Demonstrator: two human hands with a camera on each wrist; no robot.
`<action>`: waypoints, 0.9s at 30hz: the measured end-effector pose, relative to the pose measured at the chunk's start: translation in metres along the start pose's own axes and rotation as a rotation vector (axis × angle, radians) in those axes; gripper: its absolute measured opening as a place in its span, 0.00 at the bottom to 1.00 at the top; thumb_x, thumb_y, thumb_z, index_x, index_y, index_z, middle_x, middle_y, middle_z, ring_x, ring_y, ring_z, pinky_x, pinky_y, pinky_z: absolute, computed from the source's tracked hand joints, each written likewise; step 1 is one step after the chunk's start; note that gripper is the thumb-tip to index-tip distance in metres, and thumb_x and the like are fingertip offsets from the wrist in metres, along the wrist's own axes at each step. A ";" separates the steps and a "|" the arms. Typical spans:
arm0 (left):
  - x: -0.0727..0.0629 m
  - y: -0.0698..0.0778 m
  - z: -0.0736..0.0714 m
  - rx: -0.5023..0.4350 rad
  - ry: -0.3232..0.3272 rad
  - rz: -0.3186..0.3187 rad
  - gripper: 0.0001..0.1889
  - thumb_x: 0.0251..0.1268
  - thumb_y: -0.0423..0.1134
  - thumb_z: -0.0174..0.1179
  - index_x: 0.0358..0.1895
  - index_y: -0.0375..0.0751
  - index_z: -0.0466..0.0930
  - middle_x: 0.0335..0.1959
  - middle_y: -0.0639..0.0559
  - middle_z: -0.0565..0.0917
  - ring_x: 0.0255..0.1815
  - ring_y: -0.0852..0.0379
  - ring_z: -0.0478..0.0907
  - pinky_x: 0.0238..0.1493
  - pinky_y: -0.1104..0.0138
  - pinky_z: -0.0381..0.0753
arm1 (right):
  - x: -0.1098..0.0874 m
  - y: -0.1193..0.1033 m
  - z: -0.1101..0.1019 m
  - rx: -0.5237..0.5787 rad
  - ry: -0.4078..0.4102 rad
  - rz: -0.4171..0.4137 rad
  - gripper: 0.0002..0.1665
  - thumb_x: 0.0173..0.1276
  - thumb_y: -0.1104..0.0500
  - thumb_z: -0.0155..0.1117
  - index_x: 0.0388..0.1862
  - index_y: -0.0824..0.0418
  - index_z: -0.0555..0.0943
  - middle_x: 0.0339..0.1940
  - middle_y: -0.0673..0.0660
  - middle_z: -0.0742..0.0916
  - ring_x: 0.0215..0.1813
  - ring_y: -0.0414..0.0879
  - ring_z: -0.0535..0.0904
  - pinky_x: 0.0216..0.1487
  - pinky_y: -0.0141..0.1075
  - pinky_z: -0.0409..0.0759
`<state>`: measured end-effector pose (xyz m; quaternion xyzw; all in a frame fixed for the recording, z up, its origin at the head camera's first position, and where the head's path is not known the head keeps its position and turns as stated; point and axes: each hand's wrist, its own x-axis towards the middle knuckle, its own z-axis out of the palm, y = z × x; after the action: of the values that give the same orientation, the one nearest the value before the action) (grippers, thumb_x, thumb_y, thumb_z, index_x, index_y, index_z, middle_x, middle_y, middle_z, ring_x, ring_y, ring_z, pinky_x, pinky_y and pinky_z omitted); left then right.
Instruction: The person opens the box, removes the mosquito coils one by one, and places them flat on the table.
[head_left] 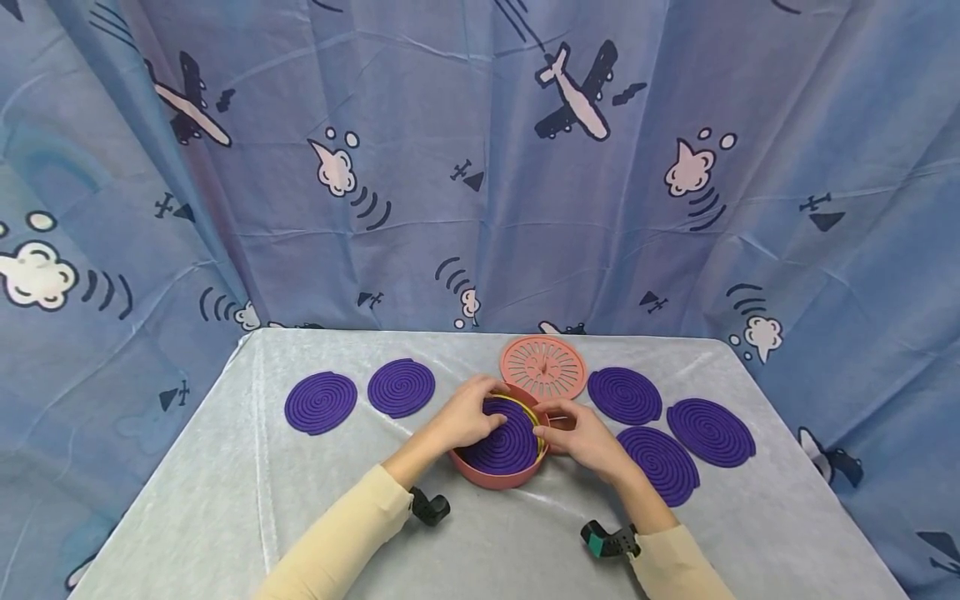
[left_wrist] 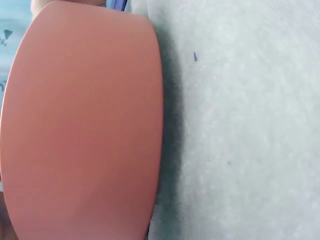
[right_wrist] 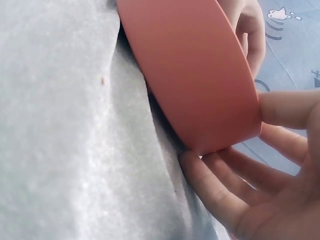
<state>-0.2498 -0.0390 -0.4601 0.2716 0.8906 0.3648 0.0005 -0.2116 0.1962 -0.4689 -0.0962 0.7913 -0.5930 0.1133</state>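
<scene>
A round terracotta-coloured box [head_left: 495, 480] stands in the middle of the table, with a purple mosquito coil [head_left: 501, 448] inside it. Along the far and right inner side of the box shows a thin yellow ring [head_left: 542, 447]. My left hand [head_left: 467, 414] grips the far left rim, its thumb over the coil. On the right side, my right hand [head_left: 588, 439] holds the rim, thumb at the edge and fingers against the outer wall [right_wrist: 200, 85]. The left wrist view is filled mostly by the box's wall [left_wrist: 85, 120]; the left fingertips are hidden there.
Behind the box lies a slotted salmon-coloured lid [head_left: 543, 367]. Two purple coils [head_left: 321, 403] lie at the left, and three more [head_left: 710, 432] at the right. A grey-white cloth [head_left: 360, 508] covers the table, and a blue printed curtain [head_left: 420, 167] hangs behind.
</scene>
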 end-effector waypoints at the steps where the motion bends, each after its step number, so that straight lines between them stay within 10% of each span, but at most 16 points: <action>1: 0.000 0.000 -0.001 -0.022 0.007 -0.004 0.20 0.61 0.33 0.69 0.57 0.36 0.80 0.56 0.42 0.80 0.58 0.46 0.78 0.61 0.54 0.75 | 0.000 0.000 0.000 0.001 -0.001 0.001 0.27 0.69 0.59 0.71 0.64 0.67 0.77 0.60 0.66 0.81 0.56 0.55 0.81 0.47 0.42 0.85; 8: 0.000 -0.002 -0.011 -0.165 -0.025 -0.059 0.21 0.60 0.32 0.70 0.57 0.36 0.81 0.53 0.43 0.85 0.56 0.46 0.81 0.60 0.53 0.77 | 0.000 0.001 0.000 -0.034 0.010 0.003 0.26 0.70 0.57 0.71 0.64 0.65 0.78 0.60 0.65 0.81 0.58 0.57 0.80 0.47 0.41 0.85; 27: -0.001 -0.003 -0.007 -0.192 -0.082 -0.015 0.21 0.65 0.24 0.61 0.61 0.40 0.79 0.59 0.45 0.82 0.64 0.48 0.76 0.67 0.53 0.70 | -0.002 -0.001 -0.001 -0.027 0.012 0.008 0.27 0.70 0.57 0.70 0.64 0.65 0.77 0.62 0.65 0.81 0.59 0.57 0.80 0.48 0.43 0.85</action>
<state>-0.2520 -0.0455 -0.4572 0.2783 0.8528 0.4371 0.0660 -0.2095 0.1971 -0.4676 -0.0911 0.8001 -0.5826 0.1098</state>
